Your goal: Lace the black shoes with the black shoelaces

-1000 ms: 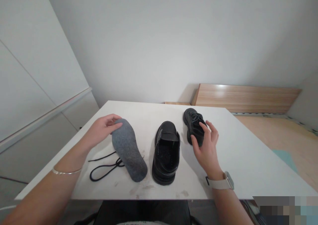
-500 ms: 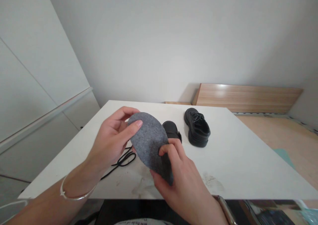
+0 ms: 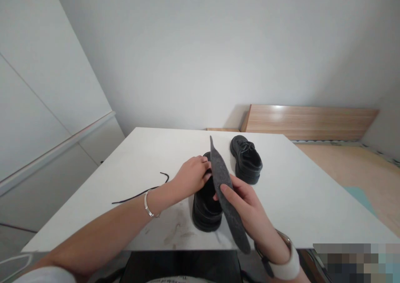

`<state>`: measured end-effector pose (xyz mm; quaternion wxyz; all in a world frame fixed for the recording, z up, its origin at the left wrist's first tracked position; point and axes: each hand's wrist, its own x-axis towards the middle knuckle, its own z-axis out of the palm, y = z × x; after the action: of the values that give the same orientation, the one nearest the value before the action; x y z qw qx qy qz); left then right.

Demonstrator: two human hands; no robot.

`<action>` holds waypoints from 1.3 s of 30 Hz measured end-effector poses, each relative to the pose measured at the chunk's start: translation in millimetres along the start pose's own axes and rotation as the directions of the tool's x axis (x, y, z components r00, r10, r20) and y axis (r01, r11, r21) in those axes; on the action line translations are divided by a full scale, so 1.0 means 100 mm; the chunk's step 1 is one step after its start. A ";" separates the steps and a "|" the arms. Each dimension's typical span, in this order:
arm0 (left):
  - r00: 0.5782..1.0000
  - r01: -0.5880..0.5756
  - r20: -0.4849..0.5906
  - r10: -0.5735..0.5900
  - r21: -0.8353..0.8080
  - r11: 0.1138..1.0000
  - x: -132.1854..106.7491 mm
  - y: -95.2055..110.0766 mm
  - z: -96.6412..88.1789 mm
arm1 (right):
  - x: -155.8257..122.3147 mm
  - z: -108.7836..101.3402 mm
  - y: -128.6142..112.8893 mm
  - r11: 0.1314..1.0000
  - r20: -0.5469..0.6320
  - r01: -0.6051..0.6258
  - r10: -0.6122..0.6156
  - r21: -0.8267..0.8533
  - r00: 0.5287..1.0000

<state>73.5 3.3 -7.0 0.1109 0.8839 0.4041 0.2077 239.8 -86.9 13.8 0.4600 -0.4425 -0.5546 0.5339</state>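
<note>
My right hand (image 3: 246, 202) grips a grey felt insole (image 3: 225, 183), turned nearly edge-on and held above a black leather shoe (image 3: 206, 216). That shoe stands near the front of the table, its heel toward me and its opening facing up. At the shoe's upper front, my left hand (image 3: 194, 174) has its fingers closed on the shoe's edge; the insole partly hides what the fingertips touch. A loose black shoelace (image 3: 134, 196) lies left of the shoe, partly under my left forearm. A second black shoe (image 3: 246, 160), laced, stands farther back to the right.
The white table (image 3: 290, 208) reaches back toward a grey wall. Dark smudges (image 3: 179, 233) mark its front part. A wooden board (image 3: 309, 122) stands behind it at the right, and a white cabinet (image 3: 40, 87) is at the left.
My left hand has let go of the insole and moved right to the near shoe. My right hand has shifted right, turning the insole from its flat face to its edge.
</note>
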 end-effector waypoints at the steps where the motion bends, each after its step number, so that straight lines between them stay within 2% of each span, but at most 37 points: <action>1: 1.000 0.023 -0.018 -0.023 0.000 1.000 0.04 0.00 0.00 | 0.01 -0.04 0.00 0.999 -0.034 0.027 -0.029 -0.033 0.999; 4: 0.992 0.076 -0.095 -0.086 -0.103 0.992 0.10 -0.02 -0.02 | 0.02 -0.21 -0.05 0.984 -0.084 0.065 -0.080 -0.169 0.993; 7: 0.971 0.155 -0.141 -0.192 -0.235 0.959 0.14 -0.06 0.00 | -0.05 -0.39 -0.23 0.910 -0.042 0.055 -0.079 -0.410 0.996; 11: 0.955 0.167 -0.160 -0.248 -0.401 0.901 0.18 -0.12 0.08 | -0.21 -0.54 -0.60 0.650 0.107 0.075 0.009 -0.756 0.994; 14: 0.951 0.135 -0.189 -0.246 -0.462 0.876 0.20 -0.14 0.13 | -0.29 -0.52 -0.83 0.484 0.227 0.145 0.115 -0.863 0.967; 17: 0.948 0.131 -0.200 -0.247 -0.462 0.877 0.21 -0.14 0.16 | -0.28 -0.44 -0.97 0.377 0.280 0.158 0.293 -0.912 0.914; 19: 0.947 0.131 -0.204 -0.249 -0.462 0.877 0.21 -0.14 0.16 | -0.18 -0.37 -1.01 0.361 0.297 0.164 0.356 -0.918 0.886; 23: 0.948 0.126 -0.205 -0.244 -0.461 0.879 0.21 -0.15 0.15 | 0.16 -0.25 -1.04 0.418 0.336 0.159 0.393 -0.894 0.856; 26: 0.952 0.123 -0.195 -0.238 -0.468 0.875 0.21 -0.14 0.13 | 0.42 -0.15 -0.98 0.482 0.349 0.073 0.514 -0.873 0.784; 27: 0.954 0.119 -0.189 -0.233 -0.474 0.873 0.20 -0.14 0.12 | 0.48 -0.11 -0.93 0.482 0.348 0.063 0.531 -0.874 0.773; 28: 0.957 0.114 -0.183 -0.227 -0.482 0.869 0.20 -0.13 0.11 | 0.53 -0.06 -0.87 0.459 0.337 0.077 0.518 -0.885 0.786; 29: 0.959 0.109 -0.176 -0.221 -0.491 0.864 0.20 -0.13 0.10 | 0.57 -0.01 -0.79 0.410 0.317 0.111 0.478 -0.905 0.819; 32: 0.963 0.102 -0.162 -0.215 -0.518 0.849 0.20 -0.12 0.10 | 0.60 0.16 -0.50 0.185 0.268 0.227 0.247 -0.956 0.931; 34: 0.962 0.107 -0.157 -0.222 -0.529 0.842 0.21 -0.13 0.10 | 0.60 0.25 -0.32 0.085 0.222 0.210 0.171 -0.974 0.960; 36: 0.962 0.115 -0.149 -0.228 -0.537 0.836 0.21 -0.14 0.11 | 0.61 0.31 -0.20 0.052 0.168 0.161 0.172 -0.986 0.971; 39: 0.963 0.103 -0.159 -0.218 -0.531 0.841 0.21 -0.16 0.12 | 0.64 0.37 -0.12 0.051 0.110 0.102 0.188 -0.993 0.976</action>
<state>81.1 29.5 -17.7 0.3177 0.7567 0.4157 0.3919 191.2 -31.9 27.6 -0.0492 -0.5941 -0.8005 0.0619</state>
